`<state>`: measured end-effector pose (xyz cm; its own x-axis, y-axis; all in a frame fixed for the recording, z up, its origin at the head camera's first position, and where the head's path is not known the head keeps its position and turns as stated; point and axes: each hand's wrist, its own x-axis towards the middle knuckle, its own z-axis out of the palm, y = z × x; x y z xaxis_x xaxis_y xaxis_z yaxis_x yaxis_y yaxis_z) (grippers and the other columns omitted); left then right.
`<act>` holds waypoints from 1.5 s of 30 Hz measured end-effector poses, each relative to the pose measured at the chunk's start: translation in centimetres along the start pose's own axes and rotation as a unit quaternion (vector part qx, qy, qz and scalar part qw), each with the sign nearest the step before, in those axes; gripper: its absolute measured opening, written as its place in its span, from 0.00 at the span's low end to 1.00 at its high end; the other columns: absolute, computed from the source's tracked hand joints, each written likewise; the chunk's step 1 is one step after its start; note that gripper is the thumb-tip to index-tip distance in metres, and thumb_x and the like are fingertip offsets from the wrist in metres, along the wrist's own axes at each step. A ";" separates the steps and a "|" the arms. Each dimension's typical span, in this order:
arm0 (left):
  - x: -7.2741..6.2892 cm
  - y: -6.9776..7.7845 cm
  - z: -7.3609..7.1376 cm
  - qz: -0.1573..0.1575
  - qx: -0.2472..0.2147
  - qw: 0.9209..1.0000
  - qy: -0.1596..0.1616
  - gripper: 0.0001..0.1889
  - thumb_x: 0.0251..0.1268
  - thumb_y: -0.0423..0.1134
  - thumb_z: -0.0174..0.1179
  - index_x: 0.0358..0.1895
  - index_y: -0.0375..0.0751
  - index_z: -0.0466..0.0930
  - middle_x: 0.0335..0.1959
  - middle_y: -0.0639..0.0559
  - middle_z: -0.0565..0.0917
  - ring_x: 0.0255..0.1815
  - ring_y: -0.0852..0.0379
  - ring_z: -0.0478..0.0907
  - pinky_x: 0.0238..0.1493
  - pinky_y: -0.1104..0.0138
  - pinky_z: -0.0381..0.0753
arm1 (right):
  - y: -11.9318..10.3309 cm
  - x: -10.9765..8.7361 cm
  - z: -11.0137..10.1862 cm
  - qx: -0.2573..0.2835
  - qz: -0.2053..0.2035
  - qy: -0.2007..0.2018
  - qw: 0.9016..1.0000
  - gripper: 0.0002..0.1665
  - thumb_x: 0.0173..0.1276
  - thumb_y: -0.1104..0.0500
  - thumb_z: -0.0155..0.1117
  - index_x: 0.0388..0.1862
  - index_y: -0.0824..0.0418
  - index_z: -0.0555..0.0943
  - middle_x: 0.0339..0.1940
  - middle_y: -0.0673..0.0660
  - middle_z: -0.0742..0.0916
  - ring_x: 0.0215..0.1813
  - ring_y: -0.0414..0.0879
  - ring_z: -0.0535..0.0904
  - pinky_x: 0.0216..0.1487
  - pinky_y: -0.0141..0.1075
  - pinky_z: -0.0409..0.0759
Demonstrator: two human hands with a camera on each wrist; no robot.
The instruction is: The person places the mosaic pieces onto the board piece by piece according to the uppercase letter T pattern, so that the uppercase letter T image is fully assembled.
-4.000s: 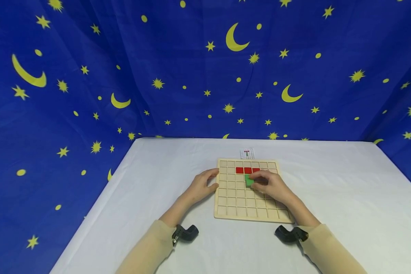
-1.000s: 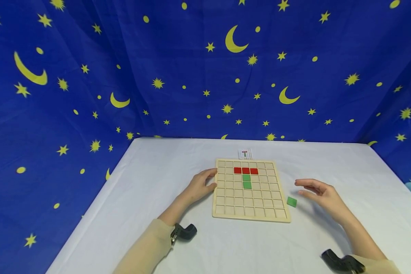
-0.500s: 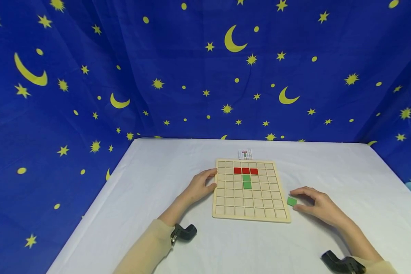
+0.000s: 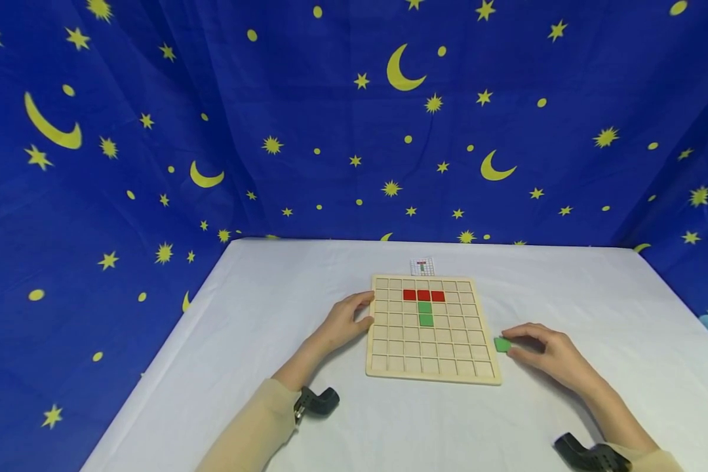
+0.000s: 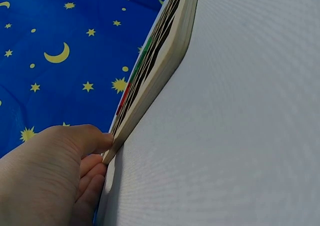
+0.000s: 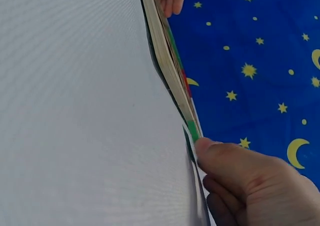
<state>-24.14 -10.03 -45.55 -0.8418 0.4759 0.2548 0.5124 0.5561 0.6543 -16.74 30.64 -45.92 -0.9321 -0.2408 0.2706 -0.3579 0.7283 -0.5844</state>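
Note:
A square wooden grid board [image 4: 433, 364] lies on the white table. In it, a row of red square tiles [image 4: 423, 295] has green square tiles [image 4: 425, 314] running down from its middle. My left hand [image 4: 343, 322] rests its thumb and fingertips against the board's left edge, seen close up in the left wrist view. Just right of the board, my right hand [image 4: 543, 351] pinches a loose green tile [image 4: 501, 344] between thumb and fingers. That tile appears tilted, and in the right wrist view the thumb [image 6: 207, 148] is at its end.
A small pattern card [image 4: 422, 266] with a red and green T lies behind the board. Blue cloth [image 4: 330, 118] with yellow stars and moons hangs behind and beside the white table [image 4: 295, 275]. A black camera mount sits on each wrist.
My right hand has left the board, where a second green tile now sits, and come down to the loose tile, now pinched and tilted. The left hand stays at the edge.

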 end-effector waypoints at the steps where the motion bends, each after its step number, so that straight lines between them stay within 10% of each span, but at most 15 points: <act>1: 0.0 0.0 0.0 0.000 0.000 1.000 0.000 0.28 0.61 0.33 0.61 0.65 0.30 0.66 0.59 0.40 0.75 0.58 0.48 0.73 0.61 0.62 0.70 | -0.1 0.0 -0.1 0.006 0.001 0.004 1.000 0.17 0.57 0.55 0.72 0.46 0.53 0.84 0.46 0.48 0.84 0.50 0.28 0.73 0.51 0.17 0.66; 9: 0.1 -0.1 0.0 -0.002 -0.001 1.000 0.002 0.28 0.61 0.33 0.61 0.65 0.30 0.66 0.59 0.40 0.75 0.58 0.49 0.73 0.61 0.62 0.71 | -1.8 0.7 -2.1 0.099 0.006 0.023 0.995 0.17 0.62 0.59 0.67 0.49 0.63 0.81 0.48 0.55 0.84 0.53 0.25 0.71 0.53 0.13 0.62; 22: 0.0 -0.1 0.1 -0.002 -0.003 1.000 0.005 0.28 0.61 0.32 0.61 0.65 0.30 0.66 0.59 0.40 0.75 0.58 0.48 0.73 0.61 0.61 0.71 | -4.7 3.1 -4.3 0.088 0.015 0.041 0.995 0.19 0.63 0.55 0.67 0.52 0.60 0.80 0.50 0.56 0.84 0.54 0.26 0.70 0.54 0.15 0.62; 31: 0.0 -0.1 0.1 -0.009 -0.008 1.000 -0.001 0.28 0.61 0.33 0.60 0.65 0.30 0.66 0.59 0.40 0.74 0.58 0.48 0.73 0.62 0.62 0.70 | -6.4 4.4 -3.0 0.104 0.013 0.033 0.994 0.18 0.61 0.55 0.69 0.49 0.60 0.81 0.49 0.56 0.84 0.53 0.28 0.71 0.61 0.57 0.66; 45: -0.1 0.0 0.0 -0.008 -0.004 1.000 -0.002 0.28 0.61 0.33 0.60 0.66 0.32 0.65 0.59 0.41 0.75 0.58 0.49 0.73 0.61 0.62 0.70 | -8.6 6.4 0.0 0.150 -0.034 0.014 0.988 0.17 0.61 0.57 0.69 0.49 0.60 0.82 0.48 0.54 0.84 0.56 0.37 0.74 0.63 0.56 0.66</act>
<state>-24.08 -10.06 -45.57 -0.8494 0.4696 0.2408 0.4969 0.5579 0.6648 -19.64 22.88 -39.14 -0.9049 -0.2611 0.3360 -0.4241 0.4875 -0.7632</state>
